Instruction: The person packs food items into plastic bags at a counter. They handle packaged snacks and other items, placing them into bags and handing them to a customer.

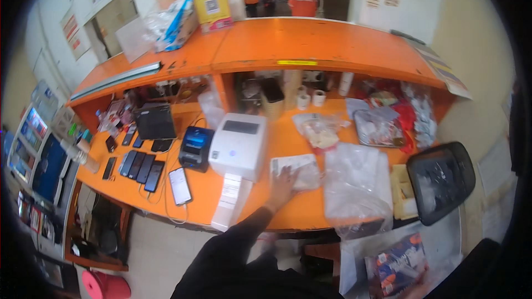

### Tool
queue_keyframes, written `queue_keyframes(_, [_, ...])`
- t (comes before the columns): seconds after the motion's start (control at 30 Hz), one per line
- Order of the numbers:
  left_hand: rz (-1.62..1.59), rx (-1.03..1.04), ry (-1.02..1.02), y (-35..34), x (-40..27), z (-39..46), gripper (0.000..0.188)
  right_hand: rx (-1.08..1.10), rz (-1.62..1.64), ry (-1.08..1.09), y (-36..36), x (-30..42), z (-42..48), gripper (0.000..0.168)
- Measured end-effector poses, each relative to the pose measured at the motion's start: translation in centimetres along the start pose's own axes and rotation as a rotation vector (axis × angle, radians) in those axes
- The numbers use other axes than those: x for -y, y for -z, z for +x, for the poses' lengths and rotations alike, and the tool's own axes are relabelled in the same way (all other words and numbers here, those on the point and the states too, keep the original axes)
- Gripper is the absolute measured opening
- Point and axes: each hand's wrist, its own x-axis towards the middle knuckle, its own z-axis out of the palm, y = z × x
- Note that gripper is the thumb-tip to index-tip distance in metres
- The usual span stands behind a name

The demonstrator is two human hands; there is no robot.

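Note:
My left hand [282,187] lies on the left side of a clear plastic packet [308,178] with a white paper label [297,161], its fingers spread over it on the orange counter. At the lower right, my right hand [420,285] is blurred and partly cut off by the frame, gripping the edge of a dark blue and orange printed package [399,263] in clear wrap. Beside the packet, a stack of clear plastic bags [357,182] overhangs the counter's front edge. A white label printer [239,145] stands left of my left hand, with a printed strip [230,193] hanging out.
Several phones [143,168] and a charging phone [181,187] lie left of a small black printer [196,147]. A filled plastic bag [320,128] and a metal tray [378,126] sit behind. A black container [441,182] leans at right. The raised shelf [291,43] overhangs the back.

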Motion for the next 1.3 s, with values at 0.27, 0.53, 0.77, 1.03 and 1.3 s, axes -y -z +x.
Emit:
queue_keyframes(0.27, [-0.032,0.014,0.299,-2.5,4.6,9.1,0.074,0.636,0.409,0.223,-8.5,13.5,1.5,0.027])
queue_keyframes(0.53, [-0.728,-0.386,-0.075,14.6,6.5,-5.2,0.019,0.521,0.238,0.090,-22.7,6.1,-4.3,0.030])
queue_keyframes(0.77, [-1.183,-0.255,0.970,9.6,18.9,-18.7,0.029,0.486,-0.094,-0.143,-38.4,-4.4,-15.3,0.038])
queue_keyframes(1.03, [-1.692,0.292,0.816,6.9,16.7,-17.4,0.038,1.044,0.113,0.026,-43.7,-5.7,-17.4,0.043])
queue_keyframes(1.3, [-1.708,0.103,0.762,8.5,16.0,-16.4,0.027,1.491,0.197,0.836,-42.3,3.8,-28.9,0.017])
